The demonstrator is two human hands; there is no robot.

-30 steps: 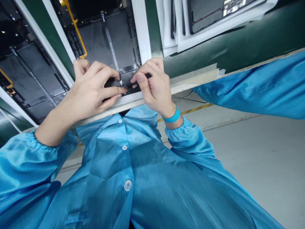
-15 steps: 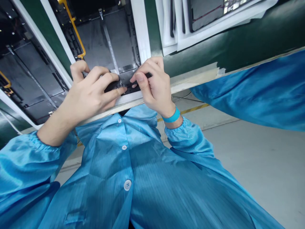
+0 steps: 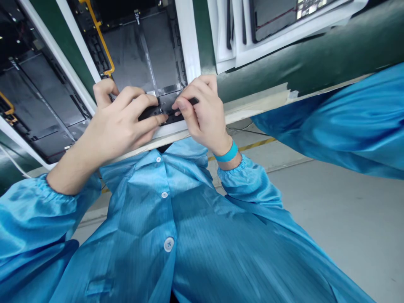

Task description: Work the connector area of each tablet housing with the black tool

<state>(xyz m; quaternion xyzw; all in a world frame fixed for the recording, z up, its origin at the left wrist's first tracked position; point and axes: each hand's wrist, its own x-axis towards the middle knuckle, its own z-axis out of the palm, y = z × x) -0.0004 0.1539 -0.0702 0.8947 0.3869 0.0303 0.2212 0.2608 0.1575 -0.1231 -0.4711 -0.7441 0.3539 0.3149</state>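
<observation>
Pressure is best light, we judge: our left hand (image 3: 116, 122) braces the opened device (image 3: 126, 63), fingers (image 3: 147, 101) spread, while our right hand (image 3: 206, 113) pinches what seems a dark tool (image 3: 193, 101).

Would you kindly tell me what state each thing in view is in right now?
Left hand: fingers bent and apart, over the middle device
Right hand: curled around a dark item, hard to make out
Middle device: uncovered, insides exposed
Left device: uncovered, insides exposed
Wristband: worn on the right wrist
Jacket: fastened at the visible buttons
</observation>
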